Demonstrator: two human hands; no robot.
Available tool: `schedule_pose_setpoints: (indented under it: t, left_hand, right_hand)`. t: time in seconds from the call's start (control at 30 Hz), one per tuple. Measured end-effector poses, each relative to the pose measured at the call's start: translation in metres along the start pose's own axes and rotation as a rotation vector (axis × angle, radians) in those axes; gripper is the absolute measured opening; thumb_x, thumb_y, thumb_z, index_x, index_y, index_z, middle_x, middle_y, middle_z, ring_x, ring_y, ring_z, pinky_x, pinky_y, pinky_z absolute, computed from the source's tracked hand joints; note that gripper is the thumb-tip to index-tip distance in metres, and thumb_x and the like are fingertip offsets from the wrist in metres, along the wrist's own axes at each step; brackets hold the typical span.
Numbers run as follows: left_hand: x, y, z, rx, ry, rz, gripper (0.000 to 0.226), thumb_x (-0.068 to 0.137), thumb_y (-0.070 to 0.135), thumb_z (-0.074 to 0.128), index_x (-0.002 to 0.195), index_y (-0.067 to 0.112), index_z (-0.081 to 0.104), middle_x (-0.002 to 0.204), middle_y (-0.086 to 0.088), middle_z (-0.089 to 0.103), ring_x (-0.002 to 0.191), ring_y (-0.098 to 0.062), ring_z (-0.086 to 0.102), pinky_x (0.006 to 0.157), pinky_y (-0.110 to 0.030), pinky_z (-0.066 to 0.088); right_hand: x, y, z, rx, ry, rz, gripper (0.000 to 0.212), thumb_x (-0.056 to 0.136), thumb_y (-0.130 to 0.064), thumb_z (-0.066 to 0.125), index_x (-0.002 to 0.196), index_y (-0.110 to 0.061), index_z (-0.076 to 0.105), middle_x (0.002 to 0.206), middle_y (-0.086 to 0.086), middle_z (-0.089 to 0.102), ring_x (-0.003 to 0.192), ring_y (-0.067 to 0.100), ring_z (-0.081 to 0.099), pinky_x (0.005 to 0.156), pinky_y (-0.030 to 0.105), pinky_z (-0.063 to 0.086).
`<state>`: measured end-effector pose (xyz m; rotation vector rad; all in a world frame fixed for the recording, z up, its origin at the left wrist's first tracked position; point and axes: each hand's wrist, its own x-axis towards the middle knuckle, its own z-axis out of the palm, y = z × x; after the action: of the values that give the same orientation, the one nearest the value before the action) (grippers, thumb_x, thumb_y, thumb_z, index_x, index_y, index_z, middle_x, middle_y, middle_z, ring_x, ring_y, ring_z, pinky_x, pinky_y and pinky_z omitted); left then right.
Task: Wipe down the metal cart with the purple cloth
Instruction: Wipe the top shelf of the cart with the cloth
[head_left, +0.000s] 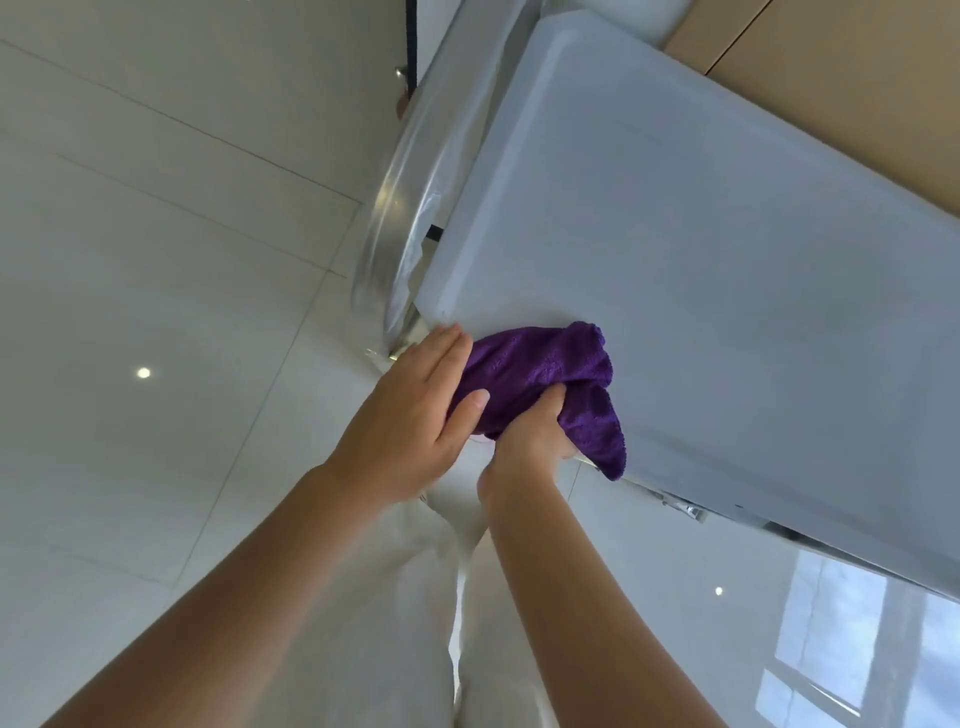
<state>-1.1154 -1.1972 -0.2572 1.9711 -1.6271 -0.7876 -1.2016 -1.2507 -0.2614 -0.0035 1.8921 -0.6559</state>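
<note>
White trousers (415, 597) fill the bottom of the view, between two bare forearms that reach up toward the near edge of the cart (727, 249). Pale glossy floor tiles (156, 312) lie all around, with small ceiling lights mirrored in them and a window reflected at the lower right.

The right hand (530, 434) grips the purple cloth (540, 369) from below, its fingers curled into the bunched fabric so that only the thumb and knuckles show. The left hand (415, 410) lies against the cloth's left side with its fingers straight and close together, the thumb laid across the fabric and the fingertips reaching the cart's near corner. It presses rather than grasps.

The cloth is crumpled on the near edge of the cart's top, close to its near left corner, and one loose end hangs over that edge beside the right hand.

The cart's top is a flat, dull grey metal tray with a shallow raised rim, running away to the upper right. Along its left edge curves a shiny metal rail (395, 208). At the far right, past the cart, stands a tan wood-toned panel (841, 83).
</note>
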Motion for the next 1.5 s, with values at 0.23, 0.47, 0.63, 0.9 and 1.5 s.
schedule_pose_setpoints:
  t: [0.23, 0.47, 0.63, 0.9, 1.5]
  left_hand:
    - [-0.046, -0.005, 0.022, -0.229, 0.241, -0.246, 0.058, 0.088, 0.028, 0.042, 0.139, 0.001, 0.035, 0.139, -0.003, 0.037, 0.130, -0.002, 0.026, 0.107, -0.006, 0.016]
    - [-0.035, 0.013, 0.035, -0.418, 0.393, -0.603, 0.051, 0.093, 0.010, 0.051, 0.141, 0.010, 0.035, 0.134, 0.000, 0.044, 0.119, -0.002, 0.038, 0.092, -0.001, 0.024]
    - [-0.019, 0.017, 0.034, -0.458, 0.472, -0.639, 0.047, 0.093, 0.011, 0.050, 0.139, 0.012, 0.038, 0.124, 0.006, 0.045, 0.112, -0.002, 0.041, 0.093, -0.007, 0.030]
    - [-0.005, 0.036, 0.046, -1.044, 0.672, -0.642, 0.039, 0.083, 0.048, 0.034, 0.119, 0.041, 0.047, 0.117, 0.017, 0.060, 0.114, -0.001, 0.054, 0.089, -0.012, 0.042]
    - [0.029, 0.077, 0.083, -0.298, 0.647, -0.700, 0.070, 0.089, 0.044, 0.029, 0.144, 0.014, -0.001, 0.152, 0.006, -0.007, 0.140, 0.001, -0.015, 0.113, -0.015, -0.005]
  right_hand:
    - [-0.012, -0.030, -0.088, -0.402, -0.297, -0.322, 0.014, 0.091, -0.014, 0.051, 0.081, -0.009, 0.059, 0.079, 0.001, 0.061, 0.079, 0.019, 0.060, 0.072, 0.029, 0.047]
    - [0.031, -0.014, -0.040, -1.476, -0.485, -2.092, 0.064, 0.076, -0.031, 0.070, 0.130, -0.015, 0.042, 0.133, 0.010, 0.054, 0.125, 0.030, 0.044, 0.105, 0.045, 0.035]
    - [0.048, -0.037, 0.002, -1.799, -0.522, -2.321, 0.090, 0.074, -0.032, 0.074, 0.141, -0.006, 0.021, 0.145, 0.010, 0.043, 0.133, 0.028, 0.042, 0.108, 0.044, 0.029]
    - [0.033, -0.020, 0.017, -1.880, -0.324, -2.222, 0.092, 0.077, -0.041, 0.063, 0.140, 0.002, 0.012, 0.148, 0.014, 0.037, 0.136, 0.030, 0.035, 0.107, 0.049, 0.031]
    - [0.034, -0.093, 0.124, -1.544, -0.867, -2.502, 0.046, 0.089, -0.038, 0.035, 0.072, -0.013, 0.069, 0.074, 0.010, 0.067, 0.082, 0.035, 0.064, 0.094, 0.067, 0.035]
